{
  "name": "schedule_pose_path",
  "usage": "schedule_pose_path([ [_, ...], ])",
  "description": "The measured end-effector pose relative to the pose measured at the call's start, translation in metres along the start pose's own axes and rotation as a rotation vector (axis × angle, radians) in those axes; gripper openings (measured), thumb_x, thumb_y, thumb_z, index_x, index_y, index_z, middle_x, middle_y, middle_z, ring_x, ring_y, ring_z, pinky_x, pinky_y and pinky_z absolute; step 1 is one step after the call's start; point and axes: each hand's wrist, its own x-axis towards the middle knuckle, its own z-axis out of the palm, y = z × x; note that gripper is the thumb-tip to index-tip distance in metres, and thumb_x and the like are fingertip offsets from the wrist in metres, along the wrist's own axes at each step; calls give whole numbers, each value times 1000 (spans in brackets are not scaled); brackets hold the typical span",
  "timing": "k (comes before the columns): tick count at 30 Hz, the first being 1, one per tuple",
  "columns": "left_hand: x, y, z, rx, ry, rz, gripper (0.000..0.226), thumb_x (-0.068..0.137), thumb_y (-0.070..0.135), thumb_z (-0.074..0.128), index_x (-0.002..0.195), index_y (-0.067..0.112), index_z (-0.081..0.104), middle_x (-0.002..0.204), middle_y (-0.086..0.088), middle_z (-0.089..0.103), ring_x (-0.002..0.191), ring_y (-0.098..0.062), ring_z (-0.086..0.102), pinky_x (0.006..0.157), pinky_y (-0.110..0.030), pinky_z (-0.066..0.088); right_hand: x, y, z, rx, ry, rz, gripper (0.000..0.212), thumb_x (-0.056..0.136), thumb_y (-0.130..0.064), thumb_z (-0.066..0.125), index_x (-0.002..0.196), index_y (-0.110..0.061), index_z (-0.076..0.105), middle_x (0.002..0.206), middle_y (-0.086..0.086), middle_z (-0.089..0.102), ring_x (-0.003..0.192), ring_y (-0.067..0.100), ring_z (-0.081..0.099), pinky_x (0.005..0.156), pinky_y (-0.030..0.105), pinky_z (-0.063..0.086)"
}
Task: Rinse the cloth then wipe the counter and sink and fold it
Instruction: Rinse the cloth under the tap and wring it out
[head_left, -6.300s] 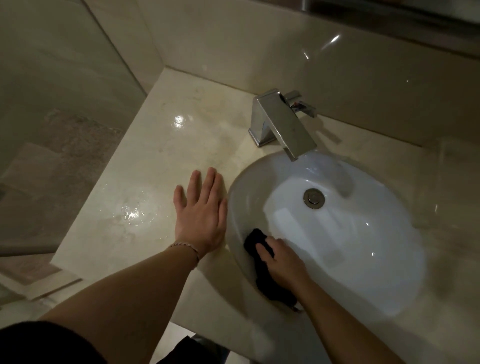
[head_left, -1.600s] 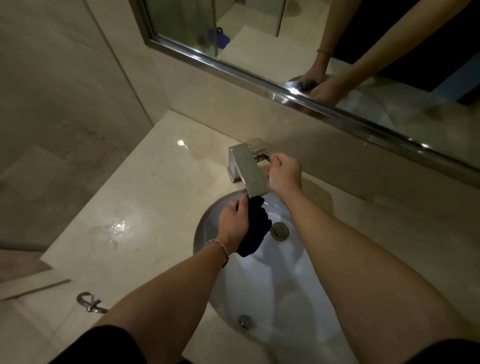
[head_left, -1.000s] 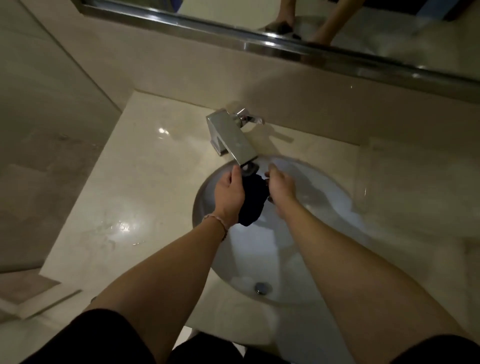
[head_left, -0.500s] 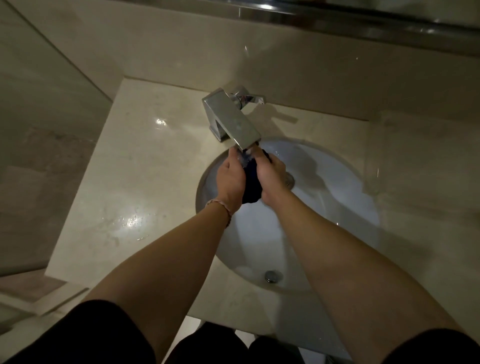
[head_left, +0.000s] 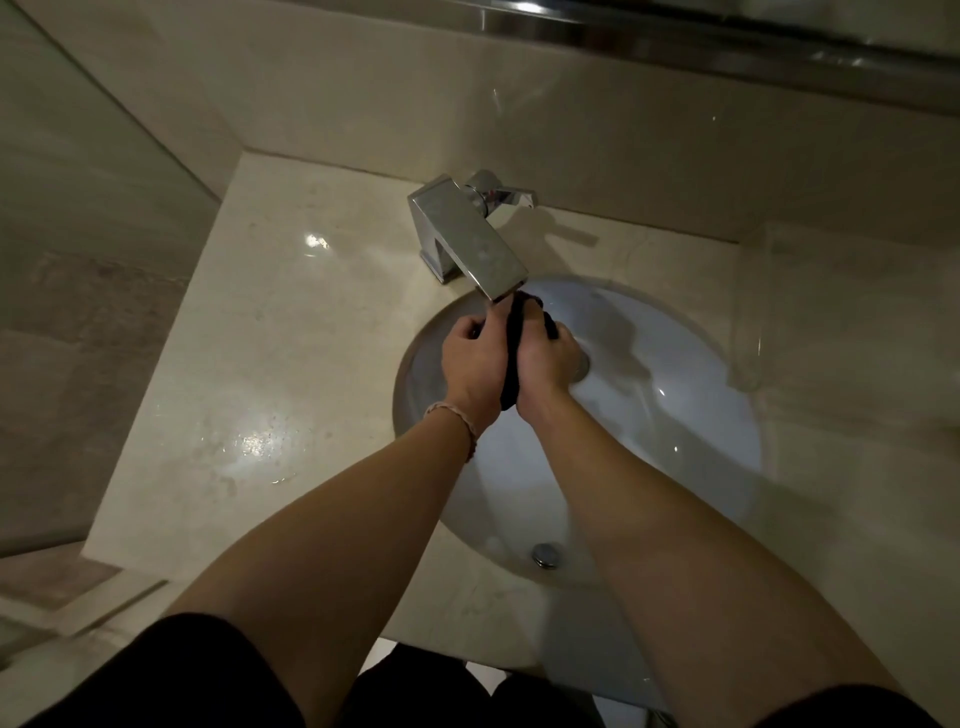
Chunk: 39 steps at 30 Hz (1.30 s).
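Both hands are meeting over the back part of the white oval under-mounted basin (head_left: 675, 415), just below the tip of the square chrome faucet (head_left: 467, 241). Between them they are holding a dark, nearly black cloth (head_left: 514, 353), bunched into a narrow vertical strip that is showing only in the gap between the two palms, with its upper end bulging out above the knuckles right at the spout's mouth and its lower end hanging out near the wrists. The left hand (head_left: 475, 358), wearing a thin pale braided bracelet (head_left: 457, 421) at the wrist, is curling its fingers around the cloth's left side; the right hand (head_left: 545, 361) is clasping the right side, its fingers wrapping over the top of the bundle. The light is dim, so whether water is running from the spout cannot be told, though the cloth is sitting directly beneath it. The cream polished stone counter (head_left: 291, 364) is stretching to the left of the basin, glinting with wet patches. A round metal overflow fitting (head_left: 546, 555) is showing on the near wall of the basin, between the forearms, and the faucet's short lever handle (head_left: 506, 196) is pointing right.
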Motion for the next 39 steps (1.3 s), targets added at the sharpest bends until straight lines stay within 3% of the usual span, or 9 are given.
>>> schedule_pose_path([
  [6, 2, -2, 0, 22, 94, -69, 48, 94, 52, 59, 82, 7, 70, 78, -6, 74, 76, -21, 71, 75, -41, 61, -8, -2, 3, -102, -8, -119, 28, 96, -41, 62, 87, -15, 63, 85, 3, 71, 80, 21, 70, 72, 36, 60],
  [12, 20, 7, -16, 11, 92, -79, 34, 98, 30, 60, 74, 9, 71, 72, -8, 70, 77, -28, 67, 69, -37, 56, -20, 3, 12, -208, -17, -240, 24, 95, -44, 59, 74, -31, 57, 84, -4, 68, 85, 21, 68, 84, 45, 59],
  [17, 15, 0, -13, 72, 59, -28, 43, 100, 42, 53, 83, 6, 69, 82, -15, 72, 78, -29, 66, 69, -36, 54, -14, 2, 19, -282, 77, -273, 25, 94, -44, 56, 76, -27, 60, 82, -1, 69, 82, 22, 67, 75, 42, 58],
  [21, 7, -2, -5, 15, 87, -91, 37, 100, 37, 51, 75, 17, 70, 76, -2, 71, 74, -19, 68, 64, -29, 52, 6, -9, 16, -367, 68, -179, 27, 89, -33, 60, 67, -19, 65, 73, 1, 70, 73, 23, 68, 69, 40, 59],
  [24, 11, 0, -1, 20, 72, -96, 37, 97, 39, 57, 73, 14, 69, 76, -6, 71, 77, -25, 69, 70, -36, 57, 13, -12, 16, -384, 60, -160, 25, 87, -30, 60, 69, -15, 67, 74, 4, 71, 73, 25, 68, 70, 43, 59],
  [29, 19, -1, 0, -16, 79, -111, 36, 83, 48, 65, 73, 14, 68, 85, -16, 74, 86, -33, 72, 85, -53, 61, 20, -19, 5, -354, -169, -21, 30, 95, -33, 60, 121, -19, 62, 115, 4, 69, 99, 27, 67, 85, 42, 58],
  [33, 22, 6, -3, -92, 58, -149, 38, 93, 51, 65, 86, 14, 70, 87, -7, 72, 82, -24, 69, 73, -33, 60, 25, -25, -4, -268, -224, -5, 20, 96, -27, 62, 92, -12, 74, 92, 10, 77, 91, 31, 73, 82, 45, 61],
  [36, 25, 4, -4, -296, -117, -288, 72, 70, 75, 75, 117, 19, 76, 118, -12, 74, 114, -34, 68, 102, -50, 53, 23, -26, -3, -172, -223, -26, 21, 94, -32, 65, 92, -14, 75, 89, 7, 78, 86, 29, 74, 78, 49, 62],
  [39, 17, 18, -14, -343, -221, -370, 59, 88, 68, 58, 116, 20, 76, 119, -11, 74, 111, -33, 68, 105, -50, 50, 21, -19, -6, -47, -149, 29, 31, 86, -52, 67, 96, -24, 76, 99, 4, 77, 91, 30, 73, 76, 50, 62],
])
